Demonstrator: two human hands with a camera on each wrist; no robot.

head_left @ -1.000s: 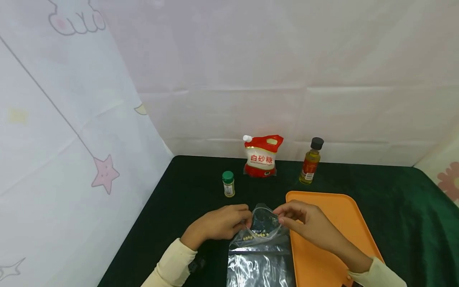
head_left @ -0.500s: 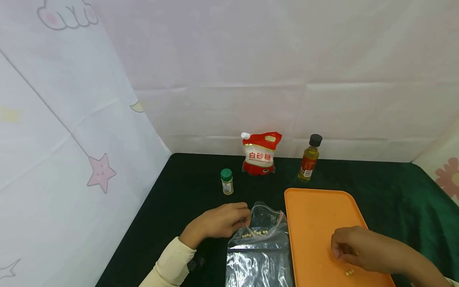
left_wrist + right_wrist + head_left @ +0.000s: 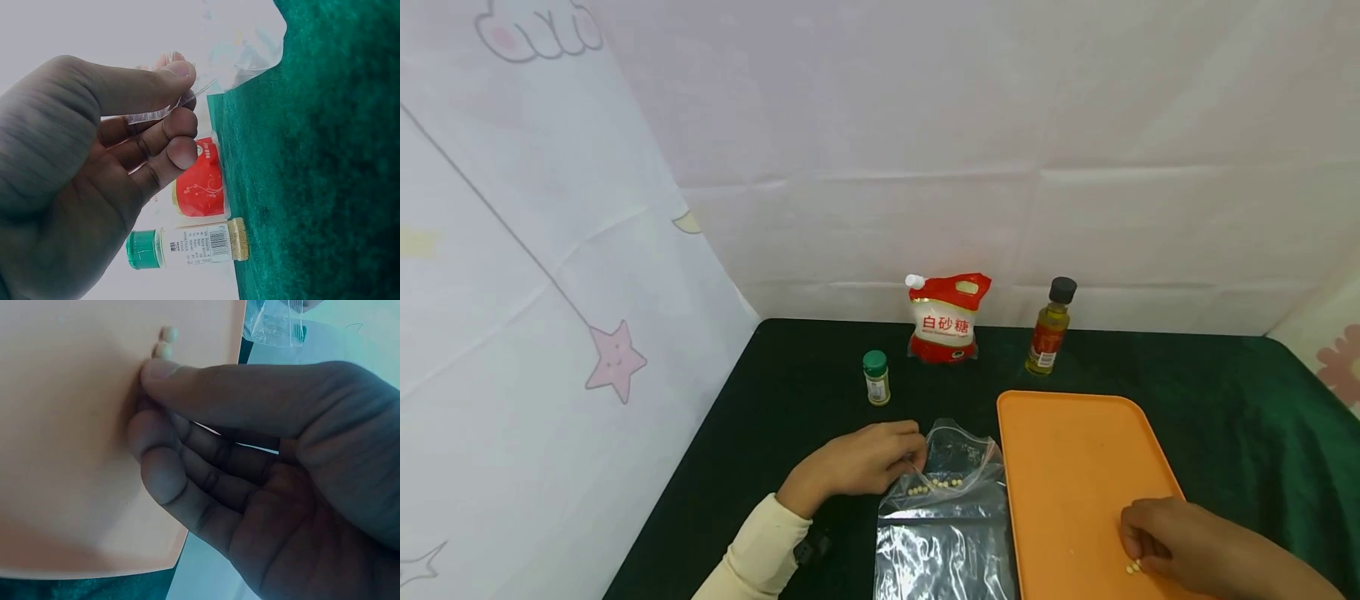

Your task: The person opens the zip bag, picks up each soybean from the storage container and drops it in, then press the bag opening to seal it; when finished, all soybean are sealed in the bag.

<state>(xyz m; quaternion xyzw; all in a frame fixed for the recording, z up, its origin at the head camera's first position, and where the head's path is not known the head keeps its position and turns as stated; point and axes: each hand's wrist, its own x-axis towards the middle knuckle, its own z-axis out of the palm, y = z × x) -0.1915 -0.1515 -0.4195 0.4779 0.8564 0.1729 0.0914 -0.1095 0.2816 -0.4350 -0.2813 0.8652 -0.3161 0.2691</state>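
Observation:
My left hand (image 3: pixel 880 457) pinches the rim of a clear plastic zip bag (image 3: pixel 946 440) between thumb and fingers. The bag lies with its mouth spread, and several small round pale yellow beans (image 3: pixel 946 483), like soybeans, show inside. In the left wrist view the thumb (image 3: pixel 144 87) presses the thin film against the fingers. Over the orange tray (image 3: pixel 1067 467), my right hand (image 3: pixel 1187 537) bends down with thumb and fingertips close together. Two loose beans (image 3: pixel 166 341) lie on the tray right beside the thumb tip. Whatever sits between these fingertips is hidden.
Behind the bag stands a small green-capped seasoning jar (image 3: pixel 876 379). Farther back are a red and white sugar pouch (image 3: pixel 945 321) and a black-capped oil bottle (image 3: pixel 1048 329). A dark green cloth (image 3: pixel 805 375) covers the table, with a pale curtain behind.
My right hand has left the bag's rim and moved right and down to the loose beans on the tray. My left hand keeps its grip on the bag.

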